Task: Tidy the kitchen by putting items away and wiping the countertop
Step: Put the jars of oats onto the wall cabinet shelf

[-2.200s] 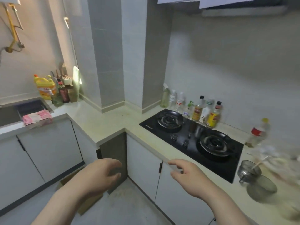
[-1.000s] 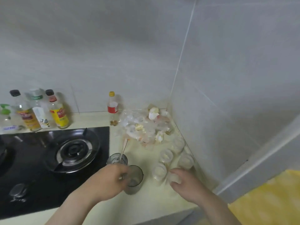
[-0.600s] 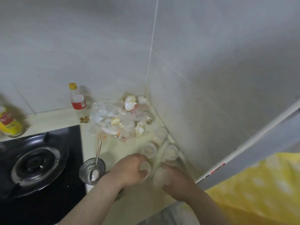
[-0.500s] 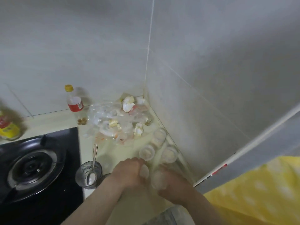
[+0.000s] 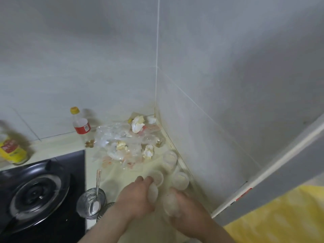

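Observation:
Several small clear plastic cups stand on the pale countertop (image 5: 112,179) in the corner by the wall. My left hand (image 5: 135,199) grips one small cup (image 5: 152,192), tilted on its side. My right hand (image 5: 185,205) holds another cup (image 5: 169,205) beside it, the two cups close together. Three more cups (image 5: 169,158) (image 5: 157,177) (image 5: 180,178) stand just beyond my hands. Behind them lies a heap of crumpled clear plastic and tissue scraps (image 5: 126,142).
A glass with a spoon (image 5: 92,205) stands left of my left forearm, at the edge of the black gas stove (image 5: 38,193). A red-labelled bottle (image 5: 80,124) and a yellow-labelled bottle (image 5: 11,149) stand by the back wall. Yellow fabric (image 5: 280,218) fills the lower right.
The view turned from the stove to the corner. My left hand left the glass and took a small cup; my right hand took another, and both cups came together near the counter's front.

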Available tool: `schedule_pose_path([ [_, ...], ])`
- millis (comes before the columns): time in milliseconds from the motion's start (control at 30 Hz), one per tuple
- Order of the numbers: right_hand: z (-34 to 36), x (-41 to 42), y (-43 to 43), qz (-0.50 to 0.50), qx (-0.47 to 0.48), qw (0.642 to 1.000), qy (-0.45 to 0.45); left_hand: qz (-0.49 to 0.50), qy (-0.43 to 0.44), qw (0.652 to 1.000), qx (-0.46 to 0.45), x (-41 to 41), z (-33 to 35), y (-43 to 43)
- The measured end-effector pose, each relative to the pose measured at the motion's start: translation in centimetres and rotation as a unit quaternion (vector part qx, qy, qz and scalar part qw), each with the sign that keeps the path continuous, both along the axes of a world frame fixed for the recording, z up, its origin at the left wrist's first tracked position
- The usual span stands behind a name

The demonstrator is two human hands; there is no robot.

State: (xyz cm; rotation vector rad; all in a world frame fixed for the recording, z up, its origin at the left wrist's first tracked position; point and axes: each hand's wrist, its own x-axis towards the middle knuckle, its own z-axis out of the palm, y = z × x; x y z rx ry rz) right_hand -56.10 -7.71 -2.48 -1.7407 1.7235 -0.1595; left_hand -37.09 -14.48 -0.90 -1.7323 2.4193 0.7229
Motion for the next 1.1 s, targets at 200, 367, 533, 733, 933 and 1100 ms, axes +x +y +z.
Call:
schedule_pose_path([
  [200, 7.9, -1.3, -0.7, -0.044, -0.113, 0.989, -0.088, 0.094, 0.242, 0.965, -0.025, 2.3, 7.8, 0.3],
  [367, 17.1, 0.9, -3.2, 0.019, -0.210, 0.966, -0.146, 0.146, 0.306, 0.931, -0.136, 5.6, 17.0, 1.1],
  [533, 26.3, 4.1, -6.1, 0.062, -0.285, 0.933, -0.211, 0.193, 0.340, 0.890, -0.234, 10.1, 26.3, 2.8],
  [733, 37.2, 7.9, -7.2, 0.132, -0.347, 0.893, -0.255, 0.191, 0.405, 0.836, -0.317, 14.5, 37.0, 4.8],
  [933, 45.5, 10.8, -7.2, 0.159, -0.407, 0.865, -0.245, 0.192, 0.417, 0.801, -0.383, 16.8, 46.3, 6.4],
  [1100, 51.9, 10.6, -6.6, 0.165, -0.445, 0.839, -0.267, 0.190, 0.426, 0.778, -0.420, 16.4, 52.1, 6.9],
])
